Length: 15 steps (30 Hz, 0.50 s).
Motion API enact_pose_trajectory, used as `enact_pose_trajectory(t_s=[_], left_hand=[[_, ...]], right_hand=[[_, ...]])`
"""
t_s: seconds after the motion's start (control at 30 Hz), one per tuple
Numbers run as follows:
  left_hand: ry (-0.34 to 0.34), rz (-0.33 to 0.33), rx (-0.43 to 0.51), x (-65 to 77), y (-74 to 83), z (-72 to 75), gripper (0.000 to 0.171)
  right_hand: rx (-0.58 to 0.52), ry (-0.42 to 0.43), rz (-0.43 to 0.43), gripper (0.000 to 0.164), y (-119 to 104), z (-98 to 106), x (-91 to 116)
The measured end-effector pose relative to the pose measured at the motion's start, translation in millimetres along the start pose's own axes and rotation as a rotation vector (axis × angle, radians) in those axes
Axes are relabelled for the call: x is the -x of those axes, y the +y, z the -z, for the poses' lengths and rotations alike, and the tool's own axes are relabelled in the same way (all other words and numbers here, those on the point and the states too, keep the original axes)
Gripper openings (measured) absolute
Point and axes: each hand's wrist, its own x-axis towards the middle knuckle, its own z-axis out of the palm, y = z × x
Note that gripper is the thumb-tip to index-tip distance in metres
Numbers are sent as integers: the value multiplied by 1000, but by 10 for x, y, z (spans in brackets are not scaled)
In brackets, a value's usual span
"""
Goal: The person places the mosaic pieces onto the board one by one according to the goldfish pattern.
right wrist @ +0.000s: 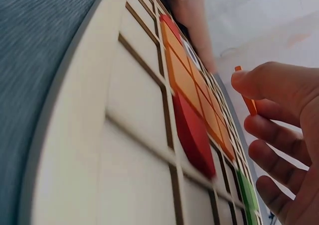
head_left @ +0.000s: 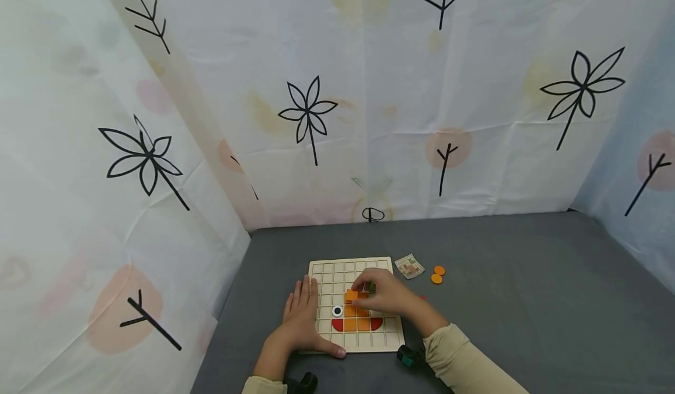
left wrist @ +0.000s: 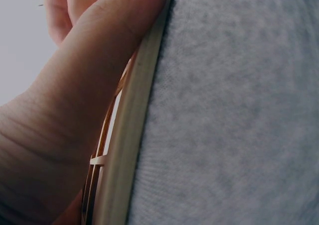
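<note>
A pale wooden grid board (head_left: 350, 260) lies on the grey table. My left hand (head_left: 303, 323) rests along its left side with straight fingers, thumb on the near edge. Above the board my right hand (head_left: 387, 293) pinches a thin orange square tile (right wrist: 250, 104) between thumb and index finger. Orange tiles (head_left: 357, 325) fill several cells below, with a red rounded piece (head_left: 337, 325) at the left end and another red piece (right wrist: 192, 135) at the right. A black-and-white eye tile (head_left: 337, 311) sits left of them. A green piece (head_left: 371, 287) is partly hidden behind the right hand.
A small pattern card (head_left: 409, 266) lies past the board's far right corner. Beside it are two orange round pieces (head_left: 436, 279). A bit of red (head_left: 423, 298) shows by the right forearm. Patterned fabric (head_left: 369, 118) hangs behind the table.
</note>
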Motion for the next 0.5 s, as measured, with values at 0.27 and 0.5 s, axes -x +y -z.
enact_pose_trajectory(t_s=[0.27, 0.5], left_hand=[[-6, -10, -3, 9, -8, 2, 172], [-10, -20, 25, 41, 28, 32, 168]], right_hand=[[51, -37, -30, 17, -44, -203, -192], [64, -56, -28, 16, -86, -248, -232]])
